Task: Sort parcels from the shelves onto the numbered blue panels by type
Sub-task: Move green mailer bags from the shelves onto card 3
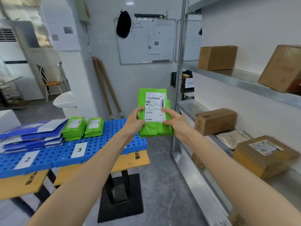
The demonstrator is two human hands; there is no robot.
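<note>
A green parcel (154, 130), white label facing the camera, is held upright in the air between left grip (132, 123) and right grip (176, 123). Green stacks (74, 128) lie on panel 3 (96, 144), blue mailers (32, 136) on panel 2 (9, 163), and brown boxes (217, 57) on the shelves (231, 75).

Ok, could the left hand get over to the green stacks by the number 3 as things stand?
Probably yes: nothing stands between the left hand and the two green stacks on the blue panel. But it grips a green parcel together with the right hand, so it isn't free.
</note>
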